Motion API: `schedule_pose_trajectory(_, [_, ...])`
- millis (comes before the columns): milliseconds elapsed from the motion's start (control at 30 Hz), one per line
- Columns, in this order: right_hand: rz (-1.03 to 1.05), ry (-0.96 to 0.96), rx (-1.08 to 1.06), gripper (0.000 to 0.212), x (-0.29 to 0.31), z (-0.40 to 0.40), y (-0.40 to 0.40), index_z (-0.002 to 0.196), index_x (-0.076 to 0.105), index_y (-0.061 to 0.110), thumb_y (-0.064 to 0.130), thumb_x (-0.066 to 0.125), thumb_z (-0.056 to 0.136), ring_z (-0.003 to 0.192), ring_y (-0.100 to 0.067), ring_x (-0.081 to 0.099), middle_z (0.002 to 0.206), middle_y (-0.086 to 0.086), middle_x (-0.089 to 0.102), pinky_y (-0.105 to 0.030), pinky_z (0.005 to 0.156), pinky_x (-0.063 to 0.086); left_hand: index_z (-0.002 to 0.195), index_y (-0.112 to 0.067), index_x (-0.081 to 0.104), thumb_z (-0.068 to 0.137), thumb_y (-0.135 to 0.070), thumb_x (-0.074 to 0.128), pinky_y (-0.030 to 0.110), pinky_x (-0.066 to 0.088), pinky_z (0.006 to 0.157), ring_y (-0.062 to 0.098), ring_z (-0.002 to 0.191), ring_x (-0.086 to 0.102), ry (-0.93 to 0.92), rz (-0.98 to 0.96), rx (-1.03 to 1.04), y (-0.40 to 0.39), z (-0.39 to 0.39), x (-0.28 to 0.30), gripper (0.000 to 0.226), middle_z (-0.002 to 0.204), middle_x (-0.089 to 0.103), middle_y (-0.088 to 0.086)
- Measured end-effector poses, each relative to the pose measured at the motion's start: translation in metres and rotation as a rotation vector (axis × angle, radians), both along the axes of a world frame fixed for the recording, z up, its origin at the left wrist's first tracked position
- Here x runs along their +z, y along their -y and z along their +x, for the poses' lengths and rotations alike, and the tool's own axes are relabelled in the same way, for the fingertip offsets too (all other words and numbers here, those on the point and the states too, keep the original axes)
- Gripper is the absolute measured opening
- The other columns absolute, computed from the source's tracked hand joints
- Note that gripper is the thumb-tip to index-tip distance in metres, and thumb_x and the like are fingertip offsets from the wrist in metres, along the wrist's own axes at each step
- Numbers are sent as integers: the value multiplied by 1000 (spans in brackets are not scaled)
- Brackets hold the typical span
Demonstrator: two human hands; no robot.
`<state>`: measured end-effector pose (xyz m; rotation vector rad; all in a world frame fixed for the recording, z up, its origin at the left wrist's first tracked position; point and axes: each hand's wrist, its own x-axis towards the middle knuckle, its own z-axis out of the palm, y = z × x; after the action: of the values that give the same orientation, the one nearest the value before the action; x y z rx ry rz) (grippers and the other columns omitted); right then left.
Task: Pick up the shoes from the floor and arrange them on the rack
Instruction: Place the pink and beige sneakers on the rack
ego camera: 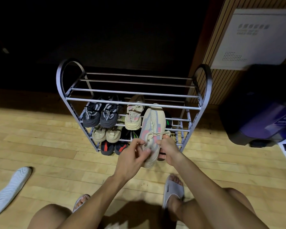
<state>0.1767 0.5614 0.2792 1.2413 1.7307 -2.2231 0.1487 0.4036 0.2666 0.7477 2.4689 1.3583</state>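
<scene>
beige shoe (151, 129) between both hands' fingers (143, 145)

Dark bin (261, 113) beside white wall panel (257, 38).

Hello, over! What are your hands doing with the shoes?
Both hands, left and right, gripping beige sneaker before rack. Its partner already shelved. Nothing blocking.

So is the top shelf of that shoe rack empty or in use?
Empty. The top shelf shows only bare metal bars; the shoes sit on lower tiers, and the beige sneaker is in both hands.
</scene>
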Motion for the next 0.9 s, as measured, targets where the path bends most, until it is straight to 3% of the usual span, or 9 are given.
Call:
schedule_pose_trajectory(133, [24,-13,-48,20,2,-11,-14,96,56,19,4,43,99,84,-24,61,97,-6,65,-32,64,48,100,-28,56,99,-29,48,23,45,69,3,74,56,166,207,121,-17,-3,9,8,85,62,-11])
schedule_pose_trajectory(267, [36,-22,-126,20,3,-28,-30,105,57,14,3,41,99,79,-21,58,98,-9,63,-32,65,46,115,-27,58,101,-27,45,10,44,71,5,100,57,358,192,155,-28,-16,13,19,109,62,-12])
schedule_pose_trajectory(367, [51,-65,-173,23,3,-41,-38,107,57,14,1,39,100,78,-18,60,96,-6,64,-29,62,46,110,-34,61,103,-25,40,14,50,64,-6,84,64,552,254,104,-34,-22,10,24,92,69,-21])
schedule_pose_trajectory(433, [53,-78,-216,25,1,-50,-41,108,58,13,0,38,100,80,-18,62,95,-6,66,-28,62,48,112,-32,62,103,-28,39,16,53,63,-6,79,64,608,253,96,-41,-28,5,26,95,69,-16])
schedule_pose_trajectory(533, [97,-81,-276,34,-4,-67,-39,128,57,12,6,39,99,104,-26,64,116,-9,67,-40,85,56,120,-15,63,102,-34,40,27,50,77,10,89,59,654,241,62,-54,-39,0,35,104,65,-3])
schedule_pose_trajectory(600, [152,-58,-290,48,-12,-81,-42,144,46,19,16,43,96,128,-29,53,141,-7,55,-49,106,45,114,-4,62,101,-33,40,31,45,78,15,86,51,707,288,77,-64,-48,-1,38,94,61,3])
schedule_pose_trajectory(633, [165,-54,-286,49,-16,-88,-45,145,45,19,19,45,95,131,-29,50,144,-7,53,-51,109,43,112,-2,61,101,-33,40,32,45,78,16,86,51,732,306,96,-68,-53,-3,39,93,63,3])
schedule_pose_trajectory(767, [185,-24,-297,27,-17,-107,-52,119,57,8,20,50,96,109,-35,62,116,-17,66,-53,99,49,113,-15,65,100,-37,39,36,50,91,14,95,61,770,281,117,-77,-77,-13,36,109,71,1])
schedule_pose_trajectory(900, [187,5,-269,31,-35,-122,-61,98,59,4,22,52,75,93,-40,67,101,-27,67,-59,87,54,109,-14,69,102,-33,39,23,51,77,8,89,62,767,349,137,-78,-95,-19,36,106,73,2])
